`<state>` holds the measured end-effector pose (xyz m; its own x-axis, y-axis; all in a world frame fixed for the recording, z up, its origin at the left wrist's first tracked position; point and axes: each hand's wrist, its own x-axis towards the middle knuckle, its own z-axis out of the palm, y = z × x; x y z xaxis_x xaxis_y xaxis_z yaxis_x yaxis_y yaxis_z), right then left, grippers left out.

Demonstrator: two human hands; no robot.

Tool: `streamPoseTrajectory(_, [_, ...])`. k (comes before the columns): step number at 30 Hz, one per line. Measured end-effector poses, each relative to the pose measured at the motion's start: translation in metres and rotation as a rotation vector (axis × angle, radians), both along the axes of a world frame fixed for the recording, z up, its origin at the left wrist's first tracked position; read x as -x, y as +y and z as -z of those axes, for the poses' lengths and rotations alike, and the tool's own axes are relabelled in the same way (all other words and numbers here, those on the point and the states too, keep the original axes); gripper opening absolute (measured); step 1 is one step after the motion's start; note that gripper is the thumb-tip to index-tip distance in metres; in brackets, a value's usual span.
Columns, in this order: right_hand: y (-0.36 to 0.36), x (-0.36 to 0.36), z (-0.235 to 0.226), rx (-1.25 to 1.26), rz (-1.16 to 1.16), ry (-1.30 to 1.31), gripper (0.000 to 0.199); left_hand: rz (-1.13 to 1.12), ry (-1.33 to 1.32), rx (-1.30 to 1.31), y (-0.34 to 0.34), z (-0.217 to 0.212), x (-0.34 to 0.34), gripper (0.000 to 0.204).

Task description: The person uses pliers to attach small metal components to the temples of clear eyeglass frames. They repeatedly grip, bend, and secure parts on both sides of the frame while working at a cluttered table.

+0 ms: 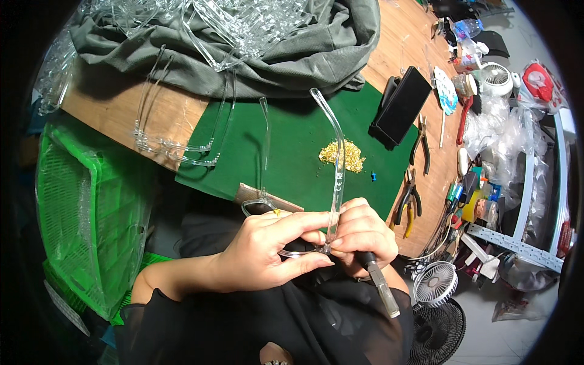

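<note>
My left hand is closed in a pinch on a clear plastic eyeglass frame, near the hinge of one temple. That temple stands up and away from me over the green mat; the other temple reaches out farther left. My right hand is closed beside the hinge, its thumb and finger by the temple's base. Its fingers also wrap round a hand tool with a black collar and a silvery shaft pointing toward the lower right. The tool's other end is hidden by my hand.
A heap of tiny gold-coloured parts lies on the green mat near a black phone-like slab. Pliers lie on the right. Clear frames sit left; more cover the grey cloth. Green crates stand left.
</note>
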<state>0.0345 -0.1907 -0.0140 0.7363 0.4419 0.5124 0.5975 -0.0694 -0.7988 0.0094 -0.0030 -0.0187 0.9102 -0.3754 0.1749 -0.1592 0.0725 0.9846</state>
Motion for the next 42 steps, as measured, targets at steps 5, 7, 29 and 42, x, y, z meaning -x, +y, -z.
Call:
streamPoseTrajectory(5, [0.0011,0.0005,0.0023,-0.066,-0.027,0.042,0.013,0.027,-0.051,-0.035,0.0021,-0.0003,-0.0019,0.054])
streamPoseTrajectory(7, [0.0006,-0.0004,0.0031,-0.079,-0.042,0.056,0.014,0.027,-0.044,-0.027,0.0014,0.0002,-0.0023,0.054])
streamPoseTrajectory(29, [0.0,0.0,0.0037,-0.069,-0.097,0.162,0.017,-0.014,-0.151,-0.046,-0.0002,0.007,0.0002,0.054])
streamPoseTrajectory(42, [-0.0003,0.0001,0.001,-0.02,-0.091,0.123,0.015,-0.001,-0.145,-0.054,0.0012,0.0062,0.0007,0.053])
